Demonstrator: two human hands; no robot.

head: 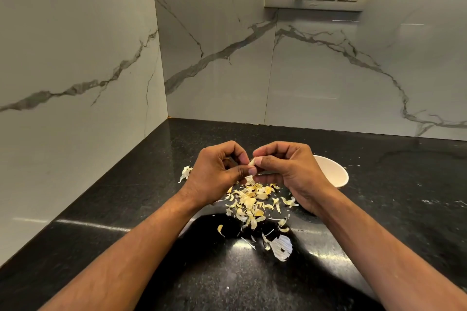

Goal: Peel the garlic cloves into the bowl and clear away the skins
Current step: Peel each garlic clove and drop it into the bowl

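A garlic clove (252,162) is pinched between the left hand (216,175) and right hand (290,171) at frame centre, peeling apparently underway; dropping it into the bowl (333,171) is called for next.

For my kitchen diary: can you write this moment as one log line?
step: peeling | left hand + right hand: pinch garlic clove | skins: on counter | bowl: behind right hand
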